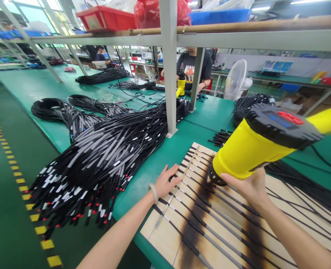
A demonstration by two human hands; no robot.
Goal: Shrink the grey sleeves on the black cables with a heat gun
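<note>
My right hand (251,188) grips the barrel of a yellow heat gun (244,149) with a black top and a small display. Its black nozzle points down, close over black cables (224,228) laid side by side on a wooden board (165,244). Grey sleeves cover parts of these cables, and dark scorch bands cross the wood. Fingers spread, my left hand (166,182) rests at the board's left edge on the cable ends, beside a thin strip (162,216) running across them. Whether its fingertips press a cable is hard to see.
A large bundle of black cables (98,149) with grey sleeves and red tips lies left on the green table (134,194). A metal post (169,74) stands ahead under a shelf. Beyond it sit a co-worker (195,69), another yellow heat gun (181,86) and a fan (236,79).
</note>
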